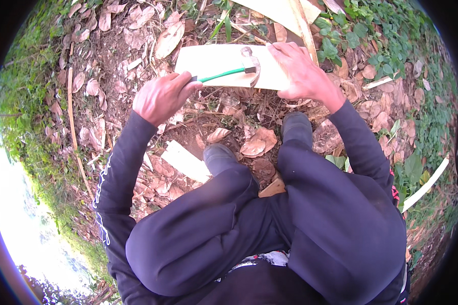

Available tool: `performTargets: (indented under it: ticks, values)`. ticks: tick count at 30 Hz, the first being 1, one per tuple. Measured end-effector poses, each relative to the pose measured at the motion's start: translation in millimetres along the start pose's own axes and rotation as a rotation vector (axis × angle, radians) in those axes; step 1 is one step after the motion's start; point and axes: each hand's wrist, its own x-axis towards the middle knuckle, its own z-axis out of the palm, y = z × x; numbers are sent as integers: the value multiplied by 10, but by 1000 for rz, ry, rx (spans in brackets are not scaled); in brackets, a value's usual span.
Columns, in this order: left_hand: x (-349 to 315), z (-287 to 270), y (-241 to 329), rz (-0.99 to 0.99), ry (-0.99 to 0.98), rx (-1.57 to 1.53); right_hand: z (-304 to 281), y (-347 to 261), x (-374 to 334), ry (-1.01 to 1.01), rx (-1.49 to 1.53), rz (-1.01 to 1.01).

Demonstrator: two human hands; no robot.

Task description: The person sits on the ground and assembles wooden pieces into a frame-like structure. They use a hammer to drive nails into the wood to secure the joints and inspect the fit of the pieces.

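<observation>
A claw hammer [251, 65] with a green and black handle lies across a pale, flat board [216, 57]. My left hand [163, 96] is closed around the end of the hammer's handle, close to the board's left end. At the other end, my right hand [303, 71] grips the board, thumb toward the near edge and fingers at the far edge. The hammer's metal head rests over the board's middle right, with its curved claw pointing toward me. The undersides of the fingers on both hands are hidden.
Dry brown leaves [259, 142] cover the ground between my boots. A pale wood offcut [185, 160] lies by my left boot [220, 156]. Another pale sheet [275, 12] and a thin strip [304, 30] lie beyond the board. Green plants [381, 40] grow at the right.
</observation>
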Motion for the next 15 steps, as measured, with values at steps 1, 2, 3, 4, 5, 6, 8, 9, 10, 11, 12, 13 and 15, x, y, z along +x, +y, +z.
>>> performTargets:
  ticks: [1,2,3,4,5,6,8,9,10,11,12,13,15]
  values:
    - [10,-54,16,14,-14,14,-9,-3,-3,-14,-2,9]
    - [6,-87,22,28,-28,28,-21,-21,5,-28,-3,17]
    - [-23,-83,-4,143,1,8,-26,-30,9,-42,-5,25]
    - [-44,-43,-41,93,0,-26,-8,-37,8,-37,-29,20]
    - [-42,14,-89,42,0,-61,22,-37,7,-33,-54,13]
    - [-21,62,-143,-9,0,-95,43,-39,13,-29,-79,6]
    - [142,-79,-206,-87,-71,12,-26,-15,57,-76,-40,50]
    - [65,-137,-203,-21,-81,-24,-53,-3,69,-99,-22,72]
    - [-19,-201,-164,40,-90,-58,-52,2,67,-90,-15,60]
    - [-21,-197,-110,154,0,-119,-44,9,57,-80,-9,48]
    - [-13,-208,-63,159,-22,-70,-33,17,47,-71,-3,35]
    - [57,-163,-125,-27,-114,-78,-20,21,61,-49,-17,18]
    - [127,-110,-228,-166,-56,-13,4,48,52,-6,-45,-4]
